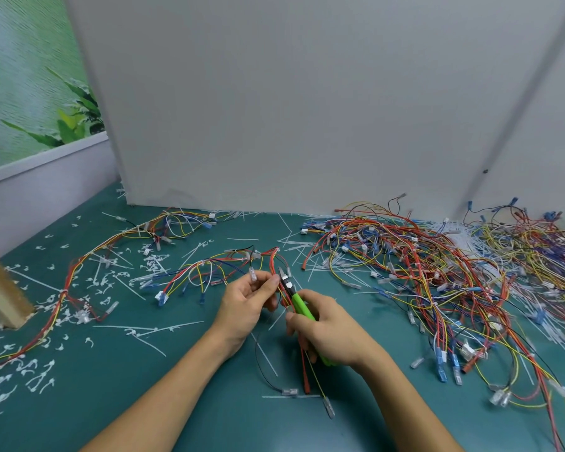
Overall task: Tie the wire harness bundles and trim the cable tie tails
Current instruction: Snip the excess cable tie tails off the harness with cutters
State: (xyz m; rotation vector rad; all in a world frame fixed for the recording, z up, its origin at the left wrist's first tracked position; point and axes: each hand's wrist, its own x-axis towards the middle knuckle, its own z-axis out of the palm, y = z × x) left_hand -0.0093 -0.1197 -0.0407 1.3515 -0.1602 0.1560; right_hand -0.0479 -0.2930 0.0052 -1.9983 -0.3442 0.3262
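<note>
gripping green cutters (299,305), right hand (328,334); left hand (247,305) pinching harness (282,293).

Green-handled cutters (302,309) above a teal table (183,399); red, yellow and blue wires (437,265) at three o'clock, white clippings (30,380) at eight.

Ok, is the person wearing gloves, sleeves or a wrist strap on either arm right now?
No. The left hand and right hand are both bare: no gloves, rings or finger cots visible. The left forearm and right forearm are bare too, down to the bottom edge of the view, with no sleeve, watch or wrist strap showing.
</note>
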